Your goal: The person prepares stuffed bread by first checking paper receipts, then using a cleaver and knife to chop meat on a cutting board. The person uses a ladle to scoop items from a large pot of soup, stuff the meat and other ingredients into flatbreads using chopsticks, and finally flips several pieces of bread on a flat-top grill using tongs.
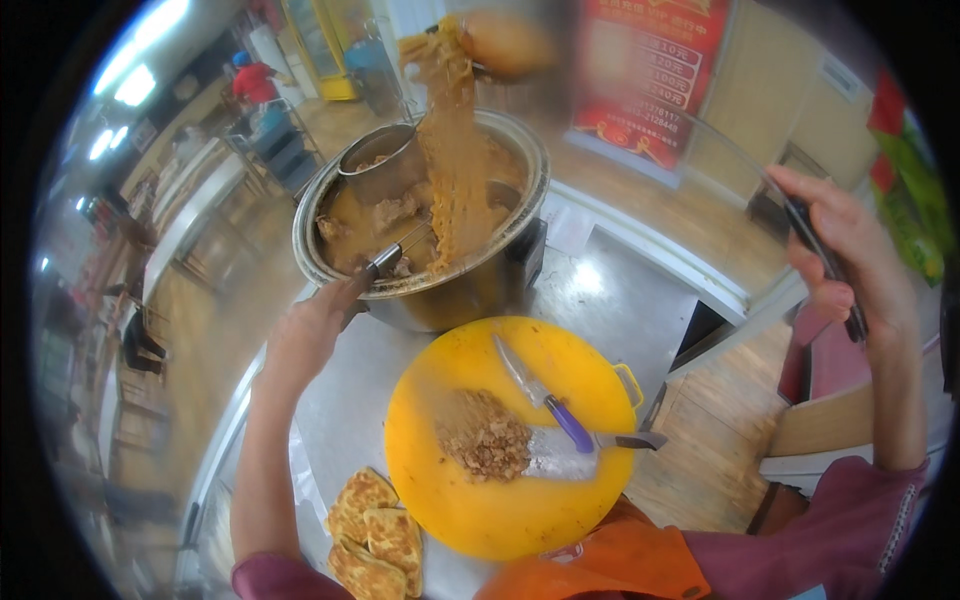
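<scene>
My left hand [304, 337] grips the dark handle of a long metal fork [386, 259], whose thin tines reach into a steaming stew pot [536, 142]. Brown broth and meat chunks [396, 211] fill the pot. A yellow-brown, strand-like mass [450, 150] hangs over its far side, too blurred to name surely. At the right, my right hand [855, 232] holds a black handle [817, 247], apparently of a clear lid whose edge curves away. Chopped meat [487, 435] lies on a round yellow cutting board [450, 517] beside a cleaver [562, 457]. A purple-handled knife [566, 420] rests partly across the cleaver.
Several browned flatbreads [375, 532] lie left of the board on the metal counter [345, 420]. Inside the pot stands a metal strainer [382, 154]. A red printed banner [649, 82] stands beyond. Tables [195, 187] and a person in red [255, 79] are farther left.
</scene>
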Action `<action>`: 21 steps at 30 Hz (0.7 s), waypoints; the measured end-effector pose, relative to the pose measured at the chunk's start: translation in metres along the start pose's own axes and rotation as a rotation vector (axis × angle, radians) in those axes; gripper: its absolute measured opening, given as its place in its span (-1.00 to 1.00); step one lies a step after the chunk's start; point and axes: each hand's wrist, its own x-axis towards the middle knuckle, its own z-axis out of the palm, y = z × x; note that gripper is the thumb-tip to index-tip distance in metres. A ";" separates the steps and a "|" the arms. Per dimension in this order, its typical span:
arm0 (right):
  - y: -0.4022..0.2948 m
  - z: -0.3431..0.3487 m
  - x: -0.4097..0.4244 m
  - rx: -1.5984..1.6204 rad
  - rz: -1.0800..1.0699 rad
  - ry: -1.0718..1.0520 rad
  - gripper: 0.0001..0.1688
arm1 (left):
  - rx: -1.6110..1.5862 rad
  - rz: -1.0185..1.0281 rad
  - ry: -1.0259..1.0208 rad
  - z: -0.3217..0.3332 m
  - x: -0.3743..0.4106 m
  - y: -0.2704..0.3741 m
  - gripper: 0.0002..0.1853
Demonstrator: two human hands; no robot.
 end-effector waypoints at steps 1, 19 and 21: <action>-0.004 -0.002 -0.003 -0.026 -0.012 -0.004 -0.41 | -0.032 0.034 0.016 0.000 0.001 -0.003 -0.60; 0.094 0.005 -0.019 -0.072 0.442 -0.018 -0.58 | -0.027 0.111 0.081 0.007 0.003 -0.011 -0.62; 0.108 0.007 -0.015 -0.100 0.470 -0.015 -0.59 | -0.021 0.116 0.090 0.009 0.005 -0.015 -0.62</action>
